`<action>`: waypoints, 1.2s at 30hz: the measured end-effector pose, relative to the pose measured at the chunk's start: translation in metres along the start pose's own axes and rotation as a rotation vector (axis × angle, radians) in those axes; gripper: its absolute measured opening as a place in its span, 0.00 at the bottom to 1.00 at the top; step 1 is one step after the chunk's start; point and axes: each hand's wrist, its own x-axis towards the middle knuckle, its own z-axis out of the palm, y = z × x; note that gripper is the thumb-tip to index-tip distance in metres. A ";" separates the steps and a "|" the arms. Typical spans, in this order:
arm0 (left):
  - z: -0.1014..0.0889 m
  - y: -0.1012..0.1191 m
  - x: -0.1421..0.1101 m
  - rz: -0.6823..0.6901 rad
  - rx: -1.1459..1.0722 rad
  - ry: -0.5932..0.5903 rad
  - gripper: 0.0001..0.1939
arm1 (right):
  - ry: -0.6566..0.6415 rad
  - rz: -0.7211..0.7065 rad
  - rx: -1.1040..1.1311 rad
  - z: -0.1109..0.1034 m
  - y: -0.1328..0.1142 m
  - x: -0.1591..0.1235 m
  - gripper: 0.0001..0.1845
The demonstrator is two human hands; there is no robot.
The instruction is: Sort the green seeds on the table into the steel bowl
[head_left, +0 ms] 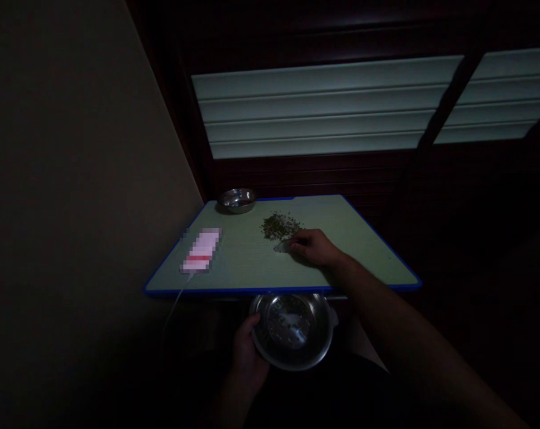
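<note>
My left hand (247,351) grips a shiny metal bowl (321,351) by its left rim, thumb over the edge. The bowl is tilted below the table's front edge, with small greenish bits scattered inside. On the table (238,262), my right hand (313,246) is closed on a small pale spoon-shaped thing (282,245), whose exact kind is hard to make out in the dim light. Just beyond its tip lies a loose pile of small green and brownish grains (279,226). The fingers of my right hand are partly hidden from above.
A second, smaller metal bowl (237,201) stands at the table's back left corner. Nearer on the left lies a lit phone (202,250), its cable (176,304) hanging over the front edge. A wall (95,149) rises at left; slatted dark-framed doors (323,113) stand behind.
</note>
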 end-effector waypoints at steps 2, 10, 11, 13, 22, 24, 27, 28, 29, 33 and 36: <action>0.000 0.000 0.000 0.002 0.001 0.001 0.10 | -0.022 0.017 0.054 0.000 -0.002 0.000 0.08; -0.001 0.000 -0.002 -0.001 0.002 -0.013 0.09 | 0.007 0.029 0.153 0.001 -0.002 -0.001 0.19; -0.001 0.000 -0.001 -0.002 0.005 -0.015 0.09 | 0.009 0.029 0.145 0.001 -0.002 -0.001 0.20; -0.001 0.000 -0.001 0.000 0.007 -0.016 0.09 | 0.006 0.038 0.125 0.000 -0.001 -0.001 0.20; 0.000 0.000 -0.003 0.005 0.005 -0.016 0.10 | 0.002 0.043 -0.010 -0.001 0.000 0.000 0.15; 0.000 0.000 -0.003 0.004 0.004 -0.019 0.10 | -0.014 0.023 -0.039 -0.001 -0.001 -0.001 0.11; 0.000 0.001 -0.002 0.000 0.003 -0.023 0.10 | -0.048 0.047 -0.042 -0.001 -0.004 -0.001 0.09; 0.000 0.001 -0.002 -0.002 0.003 -0.023 0.10 | -0.058 0.066 -0.035 -0.001 -0.005 -0.002 0.09; 0.000 0.001 -0.002 -0.004 0.003 -0.022 0.10 | -0.068 0.082 -0.027 -0.001 -0.007 -0.002 0.09; 0.001 0.001 -0.003 0.005 -0.001 -0.015 0.09 | -0.093 0.105 0.012 -0.002 -0.010 -0.002 0.08; 0.000 0.001 -0.003 0.008 -0.001 -0.011 0.09 | -0.103 0.087 0.050 -0.001 -0.010 -0.003 0.07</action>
